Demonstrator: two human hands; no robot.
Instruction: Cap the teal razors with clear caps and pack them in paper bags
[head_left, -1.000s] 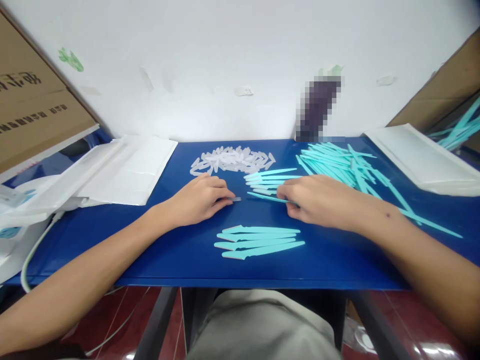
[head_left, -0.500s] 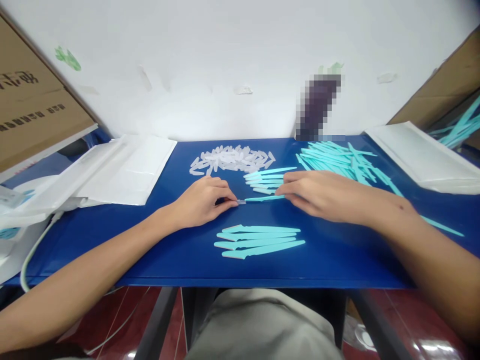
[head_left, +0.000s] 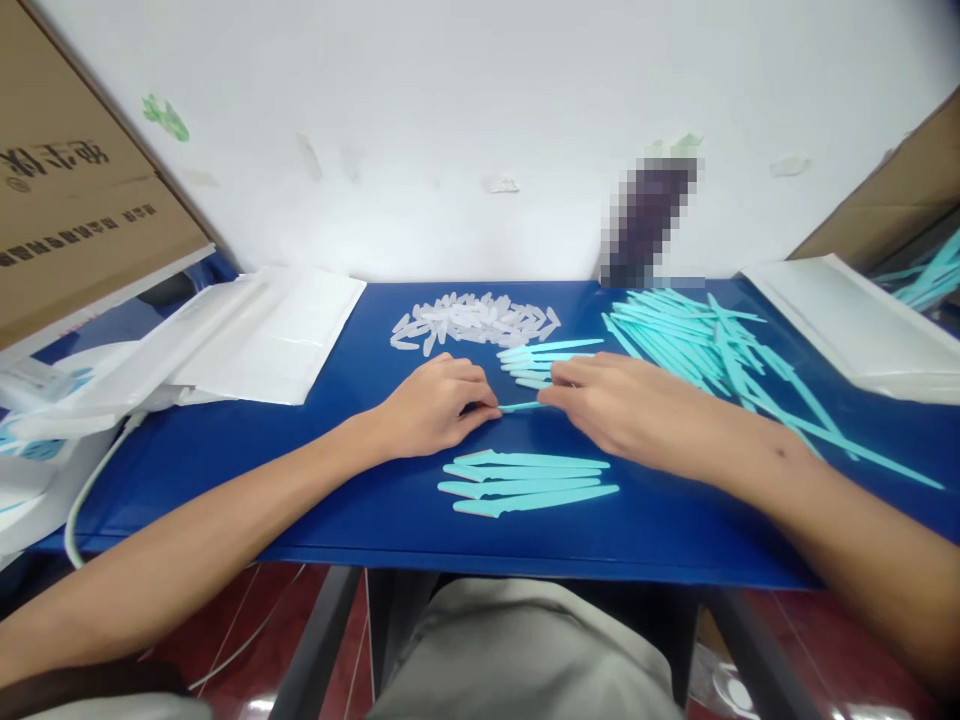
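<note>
pinching a teal stick (head_left: 519, 407) at frame centre, the right hand (head_left: 613, 398) could lose alignment if the thin shaft rolled, skewing its end against the left hand (head_left: 439, 408), whose pinched-together fingertips hide what they hold.

- Small workshop, seemingly
- Heaped turquoise razors (head_left: 679, 335) and clear caps (head_left: 474, 320) on a blue table (head_left: 337, 515)
- Printed carton (head_left: 60, 190), left
- Tape-marked wall (head_left: 420, 110), far side
</note>
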